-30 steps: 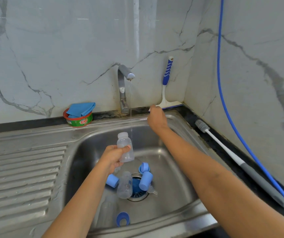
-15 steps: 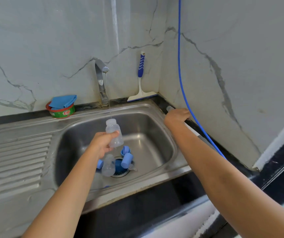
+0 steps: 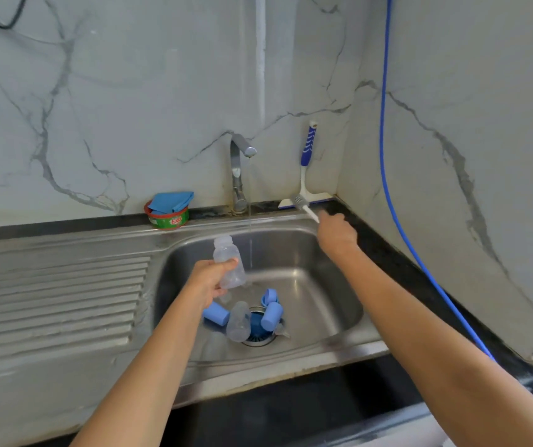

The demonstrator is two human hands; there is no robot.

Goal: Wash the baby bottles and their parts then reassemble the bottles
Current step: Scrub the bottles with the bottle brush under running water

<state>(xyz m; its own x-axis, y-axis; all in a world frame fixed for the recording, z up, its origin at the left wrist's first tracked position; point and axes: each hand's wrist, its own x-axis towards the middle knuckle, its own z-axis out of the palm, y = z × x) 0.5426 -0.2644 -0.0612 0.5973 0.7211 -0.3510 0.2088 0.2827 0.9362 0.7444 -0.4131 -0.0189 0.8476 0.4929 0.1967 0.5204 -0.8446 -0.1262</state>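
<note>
My left hand (image 3: 208,279) grips a clear baby bottle (image 3: 228,261) upright over the steel sink (image 3: 329,304), just left of a thin stream of water from the tap (image 3: 239,169). My right hand (image 3: 336,233) is closed around the white handle of a bottle brush (image 3: 302,204), whose grey bristle head points up and back toward the wall corner. On the sink floor around the drain lie a second clear bottle (image 3: 238,321), blue caps (image 3: 216,312) (image 3: 271,315), a blue ring (image 3: 270,296) and a clear teat (image 3: 282,330).
A green soap tub with a blue cloth (image 3: 170,211) stands behind the sink, left of the tap. A blue-handled squeegee (image 3: 307,169) leans in the corner. A blue hose (image 3: 387,175) runs down the right wall. A ribbed drainboard (image 3: 55,298) lies left.
My right hand went from the sink's back rim to the right counter, took the bottle brush and now lifts it toward the sink. The left hand keeps holding the bottle.
</note>
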